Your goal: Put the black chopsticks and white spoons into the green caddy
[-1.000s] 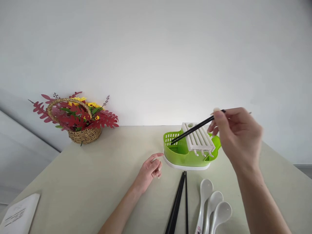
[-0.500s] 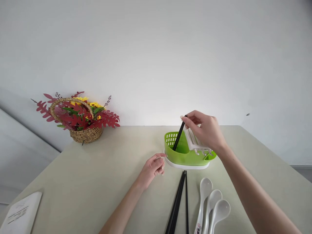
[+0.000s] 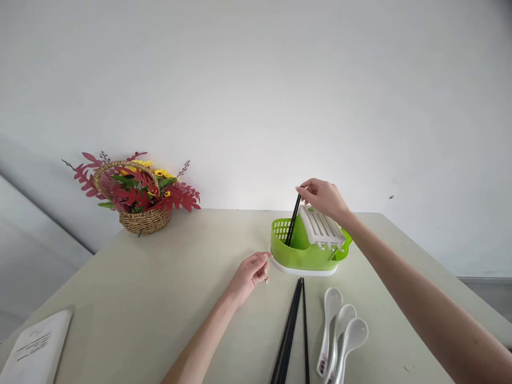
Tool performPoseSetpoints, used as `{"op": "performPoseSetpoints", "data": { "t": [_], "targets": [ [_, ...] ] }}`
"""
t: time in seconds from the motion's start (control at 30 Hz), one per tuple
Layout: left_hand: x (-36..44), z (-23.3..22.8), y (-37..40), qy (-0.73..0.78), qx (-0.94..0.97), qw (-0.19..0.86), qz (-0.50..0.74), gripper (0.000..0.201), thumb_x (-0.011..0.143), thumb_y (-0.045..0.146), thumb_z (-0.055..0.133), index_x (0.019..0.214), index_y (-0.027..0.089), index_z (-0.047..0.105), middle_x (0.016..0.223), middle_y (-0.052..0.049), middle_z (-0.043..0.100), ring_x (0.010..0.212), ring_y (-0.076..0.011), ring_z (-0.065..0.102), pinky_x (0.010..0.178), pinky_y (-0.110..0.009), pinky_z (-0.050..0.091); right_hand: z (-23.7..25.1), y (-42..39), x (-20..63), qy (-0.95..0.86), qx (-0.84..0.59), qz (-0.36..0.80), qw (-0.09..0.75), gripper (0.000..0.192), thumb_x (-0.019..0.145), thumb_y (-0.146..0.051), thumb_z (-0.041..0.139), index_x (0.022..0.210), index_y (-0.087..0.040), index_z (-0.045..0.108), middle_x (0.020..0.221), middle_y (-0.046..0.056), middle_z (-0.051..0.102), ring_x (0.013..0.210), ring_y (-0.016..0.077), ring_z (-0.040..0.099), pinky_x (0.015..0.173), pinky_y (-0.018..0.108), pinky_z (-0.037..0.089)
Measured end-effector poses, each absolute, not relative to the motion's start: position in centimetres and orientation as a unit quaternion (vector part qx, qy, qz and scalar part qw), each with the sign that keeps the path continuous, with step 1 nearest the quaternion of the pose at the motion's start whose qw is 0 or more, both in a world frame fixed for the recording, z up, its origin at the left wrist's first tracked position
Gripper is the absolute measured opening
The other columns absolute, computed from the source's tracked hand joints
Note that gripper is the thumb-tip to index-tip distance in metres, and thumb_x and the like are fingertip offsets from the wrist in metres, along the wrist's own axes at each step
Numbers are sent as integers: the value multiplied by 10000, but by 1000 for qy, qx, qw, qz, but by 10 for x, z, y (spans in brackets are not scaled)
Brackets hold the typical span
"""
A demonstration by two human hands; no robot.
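A black chopstick is being stood in the green holder, pinched at its top by the right hand, while the left hand, loosely curled and empty, rests beside the holder's base; release is judged due next.

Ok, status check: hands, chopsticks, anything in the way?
Right hand pinching black chopsticks, tips down in green holder. Left hand loosely curled at the holder's base. More chopsticks and spoons lie nearer; nothing blocking.
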State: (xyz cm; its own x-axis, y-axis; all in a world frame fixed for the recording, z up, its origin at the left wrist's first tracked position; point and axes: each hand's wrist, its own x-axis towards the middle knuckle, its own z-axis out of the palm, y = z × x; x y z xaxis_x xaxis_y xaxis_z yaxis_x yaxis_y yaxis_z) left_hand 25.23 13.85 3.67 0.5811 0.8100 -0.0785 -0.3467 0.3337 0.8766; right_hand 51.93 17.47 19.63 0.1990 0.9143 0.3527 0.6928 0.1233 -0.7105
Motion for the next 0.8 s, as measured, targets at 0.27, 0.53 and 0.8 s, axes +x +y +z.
{"op": "performPoseSetpoints", "data": {
  "t": [0.27,0.53,0.8],
  "targets": [
    [251,36,137,258,435,779,370,450,831,518,847,1067,154,724,729,42,501,619,-87,397,686,-283,410,209,115,484,-631,-560,30,536,234,1019,-392,600,1141,-197,640,715,-37,670,598,132,617,642,273,504],
    [256,30,137,273,495,743,358,462,861,551,798,1069,153,689,731,45,495,620,-102,427,686,-291,426,155,-2,459,-737,-526,132,403,177,1052,-365,573,1013,-256,706,759,-3,691,634,156,612,586,272,481],
    [265,27,106,299,783,494,232,270,953,426,655,855,176,682,724,-2,612,641,-133,499,614,-265,360,63,-70,467,-346,-699,223,585,371,933,-620,659,884,-253,683,605,-25,558,586,172,523,583,277,471]
  ]
}}
